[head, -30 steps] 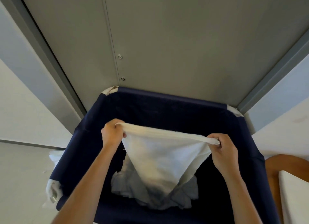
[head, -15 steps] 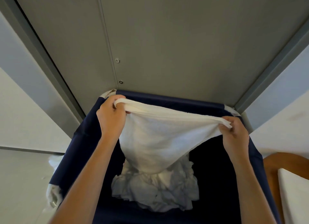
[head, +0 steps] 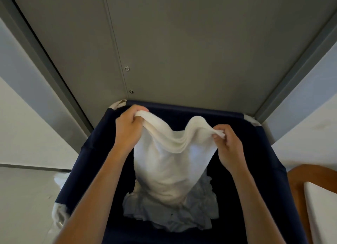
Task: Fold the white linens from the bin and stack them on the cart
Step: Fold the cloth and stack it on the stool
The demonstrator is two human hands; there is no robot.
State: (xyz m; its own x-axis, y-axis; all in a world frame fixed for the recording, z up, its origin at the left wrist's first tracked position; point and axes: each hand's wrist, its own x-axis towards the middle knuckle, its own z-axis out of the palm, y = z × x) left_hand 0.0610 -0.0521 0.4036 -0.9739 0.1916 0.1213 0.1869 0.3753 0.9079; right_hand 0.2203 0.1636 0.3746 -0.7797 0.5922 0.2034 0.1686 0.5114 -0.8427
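Note:
A white towel hangs over the dark blue fabric bin, held up by its top edge. My left hand grips one top corner near the bin's far left corner. My right hand pinches the other corner, further right and a little lower. The top edge sags and bunches in a wave between my hands. Below the towel, a crumpled heap of white linens lies on the bin's bottom.
A grey panelled wall rises directly behind the bin. At the lower right are a curved wooden frame and a white flat surface. White cloth hangs at the bin's near left corner. Pale walls flank both sides.
The towel has been lifted higher out of the bin. My right hand has moved left toward my left hand, so the taut top edge now sags and bunches.

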